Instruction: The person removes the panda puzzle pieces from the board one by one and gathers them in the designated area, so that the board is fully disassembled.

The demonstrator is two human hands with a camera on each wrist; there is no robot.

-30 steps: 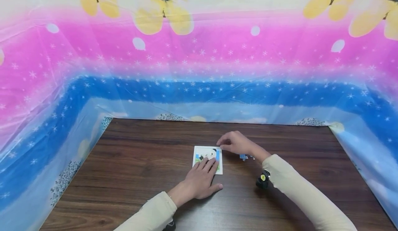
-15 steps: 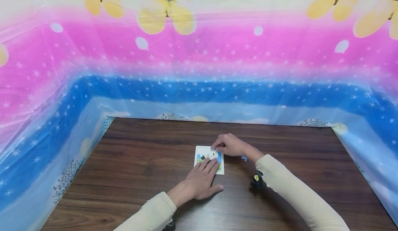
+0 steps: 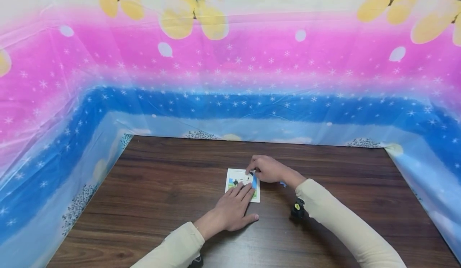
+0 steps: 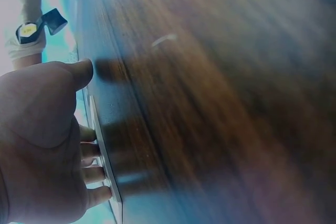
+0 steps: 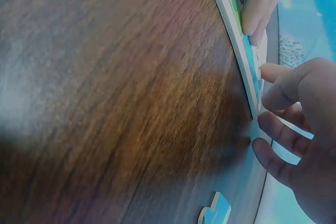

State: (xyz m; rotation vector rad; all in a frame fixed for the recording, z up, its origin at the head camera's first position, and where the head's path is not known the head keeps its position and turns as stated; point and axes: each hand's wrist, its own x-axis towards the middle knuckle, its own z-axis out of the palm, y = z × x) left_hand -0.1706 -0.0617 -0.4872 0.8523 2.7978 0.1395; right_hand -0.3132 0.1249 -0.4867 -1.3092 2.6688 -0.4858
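A small jigsaw puzzle (image 3: 232, 174) in a white frame, with a panda picture, lies flat on the wooden table. My left hand (image 3: 234, 208) rests across its lower part, fingers stretched over the picture and thumb out on the wood. My right hand (image 3: 267, 168) is at the puzzle's upper right corner. Its index fingertip touches the picture by the panda's head, the other fingers bent beside the frame; I see no piece between them. A loose blue puzzle piece (image 5: 217, 211) lies on the table by the right hand, partly hidden by the wrist in the head view.
The dark wooden table (image 3: 162, 188) spreads out on all sides of the puzzle. A printed pink and blue cloth (image 3: 223, 79) hangs around its back and sides. A black wrist camera (image 3: 297, 208) hangs under the right sleeve.
My right hand has moved left from the frame's corner onto the picture, and its index finger has settled by the panda's head. The left hand has stayed in place.
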